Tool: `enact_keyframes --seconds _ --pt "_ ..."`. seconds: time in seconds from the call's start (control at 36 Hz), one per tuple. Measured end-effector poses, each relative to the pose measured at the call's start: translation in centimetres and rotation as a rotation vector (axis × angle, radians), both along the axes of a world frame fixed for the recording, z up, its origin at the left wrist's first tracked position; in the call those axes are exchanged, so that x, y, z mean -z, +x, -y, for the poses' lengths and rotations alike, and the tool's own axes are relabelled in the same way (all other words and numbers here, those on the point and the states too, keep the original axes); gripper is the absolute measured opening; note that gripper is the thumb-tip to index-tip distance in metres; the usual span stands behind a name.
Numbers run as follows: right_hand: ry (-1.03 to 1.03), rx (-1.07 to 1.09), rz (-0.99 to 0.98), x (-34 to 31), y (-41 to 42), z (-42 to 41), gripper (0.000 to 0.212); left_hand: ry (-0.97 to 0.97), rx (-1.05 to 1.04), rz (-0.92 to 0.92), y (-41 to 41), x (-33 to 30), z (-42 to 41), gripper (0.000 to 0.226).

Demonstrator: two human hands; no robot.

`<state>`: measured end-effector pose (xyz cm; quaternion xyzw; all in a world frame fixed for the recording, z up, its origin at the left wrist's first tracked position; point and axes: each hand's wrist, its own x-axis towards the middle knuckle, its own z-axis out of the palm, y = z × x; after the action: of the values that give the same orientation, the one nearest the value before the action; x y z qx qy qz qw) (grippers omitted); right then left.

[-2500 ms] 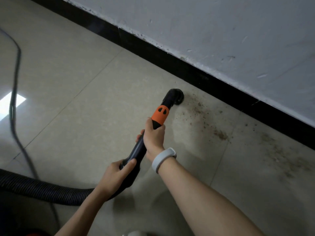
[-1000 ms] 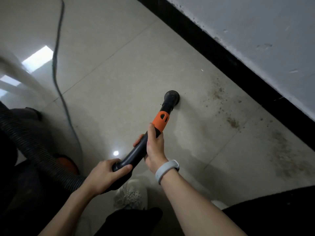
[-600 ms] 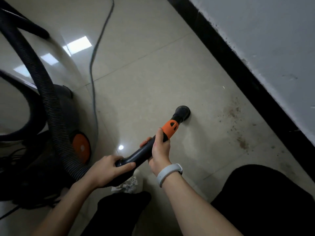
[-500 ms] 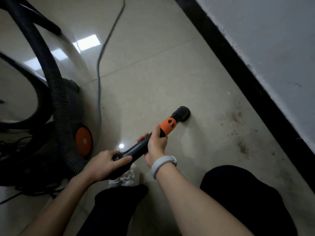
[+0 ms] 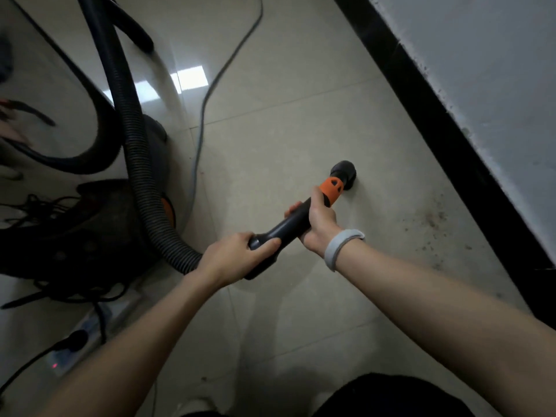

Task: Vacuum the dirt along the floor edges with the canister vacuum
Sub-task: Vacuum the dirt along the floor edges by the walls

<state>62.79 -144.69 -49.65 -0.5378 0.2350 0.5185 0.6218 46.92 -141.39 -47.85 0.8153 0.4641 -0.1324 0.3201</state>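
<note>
Here we saw the dark canister vacuum [image 5: 99,224] beside its ribbed black hose [image 5: 135,139], no readable lettering anywhere. Our left hand [image 5: 237,254] gripped the black handle tube [image 5: 288,227]; our right hand [image 5: 319,221] clasped it below the orange collar [image 5: 331,189], round nozzle [image 5: 344,173] on the beige tile, scattered brown dirt [image 5: 433,221] near the black skirting [image 5: 451,139].

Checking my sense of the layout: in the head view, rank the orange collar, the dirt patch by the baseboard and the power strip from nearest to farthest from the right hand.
1. Orange collar, just beyond the right hand.
2. Dirt patch, rightward by the baseboard.
3. Power strip, far lower left.
</note>
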Motion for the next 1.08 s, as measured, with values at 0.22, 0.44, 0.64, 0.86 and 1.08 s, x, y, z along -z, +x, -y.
enact_keyframes --seconds 0.22,0.44,0.64,0.86,1.08 --pt "0.065 -0.094 -0.05 1.2 -8.8 2.5 0.031 0.022 -0.018 -0.03 -9.1 0.5 2.2 0.07" --pt "0.005 -0.217 -0.054 1.1 -17.3 3.5 0.042 -0.128 -0.075 -0.077 -17.7 -0.2 3.7 0.056" --pt "0.013 -0.415 -0.071 2.0 -23.8 5.9 0.027 -0.378 -0.165 -0.053 -23.3 -0.4 6.6 0.046" --pt "0.016 -0.535 0.043 1.7 -24.2 3.0 0.046 -0.387 -0.308 0.034 -22.7 -0.8 6.1 0.062" --pt "0.101 -0.651 0.09 2.0 -18.9 -3.7 0.027 -0.281 -0.437 0.16 -18.0 1.7 3.7 0.049"
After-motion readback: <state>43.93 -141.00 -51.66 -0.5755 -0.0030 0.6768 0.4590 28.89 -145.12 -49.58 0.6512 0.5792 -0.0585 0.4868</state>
